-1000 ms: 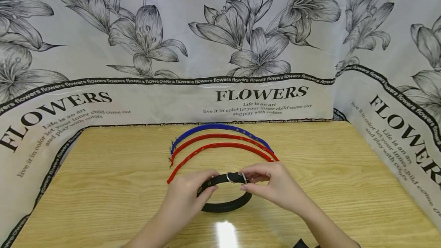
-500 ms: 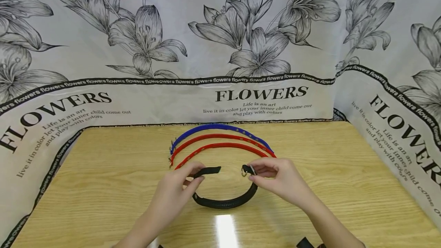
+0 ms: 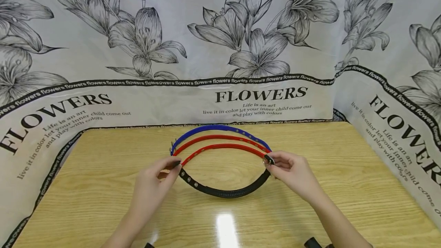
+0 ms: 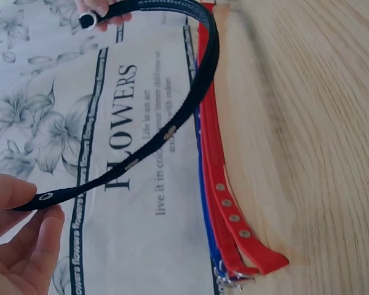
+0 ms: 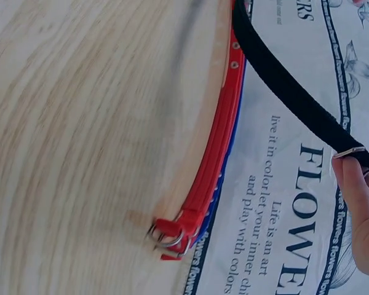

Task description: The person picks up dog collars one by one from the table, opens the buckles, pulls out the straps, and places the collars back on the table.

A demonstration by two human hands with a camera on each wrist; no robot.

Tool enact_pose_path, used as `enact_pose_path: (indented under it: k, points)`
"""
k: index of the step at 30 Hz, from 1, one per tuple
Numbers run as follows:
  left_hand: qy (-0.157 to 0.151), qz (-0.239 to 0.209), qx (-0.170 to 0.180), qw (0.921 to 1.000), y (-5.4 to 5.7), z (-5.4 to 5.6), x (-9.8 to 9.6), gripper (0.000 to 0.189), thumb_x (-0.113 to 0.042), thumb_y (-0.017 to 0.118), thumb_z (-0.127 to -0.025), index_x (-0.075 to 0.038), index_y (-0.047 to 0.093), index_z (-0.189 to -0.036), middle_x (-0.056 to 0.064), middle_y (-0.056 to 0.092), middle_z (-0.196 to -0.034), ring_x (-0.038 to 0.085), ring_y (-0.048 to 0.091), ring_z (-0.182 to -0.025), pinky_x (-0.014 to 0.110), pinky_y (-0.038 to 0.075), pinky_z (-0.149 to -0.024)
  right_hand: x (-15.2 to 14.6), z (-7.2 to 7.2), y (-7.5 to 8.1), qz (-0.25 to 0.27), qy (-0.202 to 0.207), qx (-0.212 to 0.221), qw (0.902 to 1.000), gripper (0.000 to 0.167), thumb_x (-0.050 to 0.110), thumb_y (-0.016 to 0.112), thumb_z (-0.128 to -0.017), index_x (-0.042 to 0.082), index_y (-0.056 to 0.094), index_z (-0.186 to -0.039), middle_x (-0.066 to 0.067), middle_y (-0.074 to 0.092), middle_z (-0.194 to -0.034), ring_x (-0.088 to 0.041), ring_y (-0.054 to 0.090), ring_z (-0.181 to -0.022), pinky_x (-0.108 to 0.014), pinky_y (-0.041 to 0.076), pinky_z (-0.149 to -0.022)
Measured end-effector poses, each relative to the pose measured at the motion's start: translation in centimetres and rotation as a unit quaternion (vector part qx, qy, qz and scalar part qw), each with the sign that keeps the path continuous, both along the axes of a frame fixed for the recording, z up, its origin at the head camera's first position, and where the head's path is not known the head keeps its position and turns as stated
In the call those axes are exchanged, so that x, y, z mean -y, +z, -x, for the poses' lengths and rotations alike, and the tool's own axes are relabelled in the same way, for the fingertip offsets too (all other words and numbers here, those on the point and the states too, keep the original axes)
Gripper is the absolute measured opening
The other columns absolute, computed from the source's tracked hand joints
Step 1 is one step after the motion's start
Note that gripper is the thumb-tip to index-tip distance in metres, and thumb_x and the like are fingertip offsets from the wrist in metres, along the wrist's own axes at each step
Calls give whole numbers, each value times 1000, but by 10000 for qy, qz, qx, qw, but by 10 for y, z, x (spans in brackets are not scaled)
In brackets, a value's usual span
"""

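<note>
A black collar [image 3: 227, 193] with metal eyelets hangs in a downward curve between both hands, raised above the table. My left hand [image 3: 153, 179] pinches its eyelet end between thumb and fingers; in the left wrist view the strap [image 4: 190, 101] arcs across to the other hand. At the buckle end, my right hand [image 3: 293, 171] pinches the strap beside a metal buckle [image 5: 349, 152] and ring. Behind the hands, two red collars [image 3: 224, 146] and a blue collar [image 3: 210, 127] lie nested in arcs. The hands partly cover the ends of the red collars in the head view.
A wooden table [image 3: 103, 186] spreads under everything. White flower-printed cloth [image 3: 162, 102] stands along the back and sides. Metal buckles [image 5: 166, 236] stick out at the ends of the red collars.
The black collar was a closed loop in front of me; its eyelet end has come out of the buckle. The hands have since spread apart, left and right, stretching the collar into a wider curve.
</note>
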State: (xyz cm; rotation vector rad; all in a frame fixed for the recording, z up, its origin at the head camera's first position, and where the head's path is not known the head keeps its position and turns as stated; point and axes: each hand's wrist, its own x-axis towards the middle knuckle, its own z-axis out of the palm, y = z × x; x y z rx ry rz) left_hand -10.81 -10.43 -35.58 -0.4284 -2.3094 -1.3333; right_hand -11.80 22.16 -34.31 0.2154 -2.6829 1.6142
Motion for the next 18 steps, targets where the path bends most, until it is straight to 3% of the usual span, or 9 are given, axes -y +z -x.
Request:
enact_pose_path:
  k: [8, 14, 18]
  points:
    - [317, -318, 930, 9946, -12, 5, 20, 17, 10, 67, -78, -3, 67, -90, 8, 67, -89, 15, 65, -76, 19, 53, -63, -18, 8, -12, -28, -505, 78, 9987, 26, 8, 63, -88, -5, 61, -111, -17, 65, -101, -11, 64, -84, -26, 53, -71]
    - [413, -95, 1225, 9916, -25, 10, 35, 13, 8, 68, -78, -1, 68, -88, 9, 68, -86, 15, 64, -75, 19, 53, -61, -28, 16, -27, -133, -763, 128, 9969, 29, 10, 63, -89, -4, 60, -114, -20, 60, -112, -7, 62, -86, -27, 53, -72]
    - [549, 423, 1172, 9907, -28, 14, 39, 11, 4, 71, -77, -4, 70, -86, 6, 68, -83, 13, 63, -71, 19, 51, -58, -34, 22, -35, -717, -891, -170, 9933, 25, 6, 66, -85, -3, 64, -108, -15, 65, -99, -11, 62, -82, -24, 53, -67]
